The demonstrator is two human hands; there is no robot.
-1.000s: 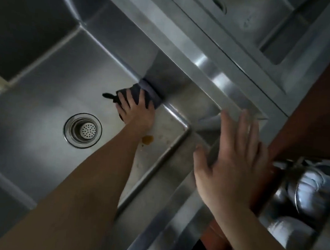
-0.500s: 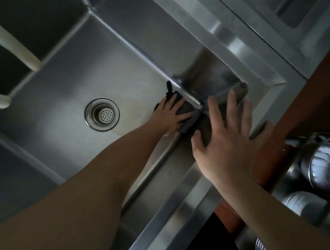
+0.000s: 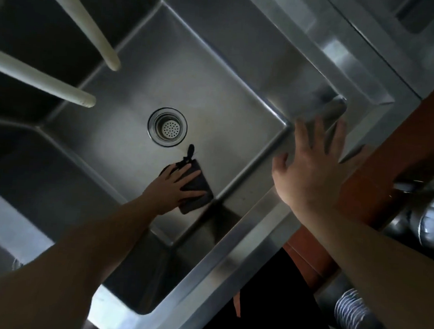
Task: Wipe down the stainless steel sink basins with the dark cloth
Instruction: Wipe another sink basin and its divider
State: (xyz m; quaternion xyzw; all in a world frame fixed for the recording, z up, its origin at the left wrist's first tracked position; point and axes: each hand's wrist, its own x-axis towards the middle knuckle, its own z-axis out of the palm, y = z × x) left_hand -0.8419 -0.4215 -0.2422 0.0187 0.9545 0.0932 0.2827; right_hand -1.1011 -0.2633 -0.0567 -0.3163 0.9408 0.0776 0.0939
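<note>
Head view: your left hand (image 3: 174, 187) lies flat with its fingers spread on the dark cloth (image 3: 196, 188), pressing it against the floor of the sink basin (image 3: 105, 137). It pins the cloth rather than gripping it. The cloth sits folded into a rough rectangle close to the basin's near right wall, between that wall and the drain strainer (image 3: 168, 126), and a thin dark loop (image 3: 189, 153) sticks out from its far corner toward the strainer without reaching it. The strainer sits at about the middle of the basin floor.

Your right hand (image 3: 312, 165) is open with its fingers splayed and has hold of nothing; it hangs over the basin's right corner and the steel rim (image 3: 266, 218) there, and you cannot tell from here whether the palm touches the metal. Two pale pipes (image 3: 92, 27) reach in over the far left side of the basin, their ends well apart from the cloth. Beyond the right rim runs a reddish-brown ledge (image 3: 376, 199), and past that, at the right edge of the view, stacked metal bowls (image 3: 425, 223) and a stack of ribbed dishes (image 3: 349, 317) show.
</note>
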